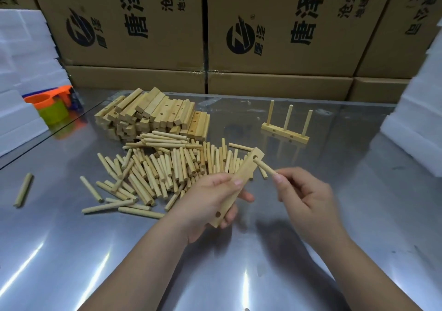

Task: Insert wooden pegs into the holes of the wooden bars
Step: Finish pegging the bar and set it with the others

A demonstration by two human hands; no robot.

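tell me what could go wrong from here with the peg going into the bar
1. The peg meets the bar near its top hole at a slant, so it may jam or skid off.
2. The right hand pinches only the peg's far end; a push might tip it.
3. The left hand holds the bar's lower part in the air, so the free upper end could swing away under pressure.

One wide-angle camera, worn on the person's head, looks forward and down across the metal table [71, 251]. It sits close above the left hand [210, 203] and right hand [308, 198]. Stacked cardboard boxes [134, 23] fill the far top.
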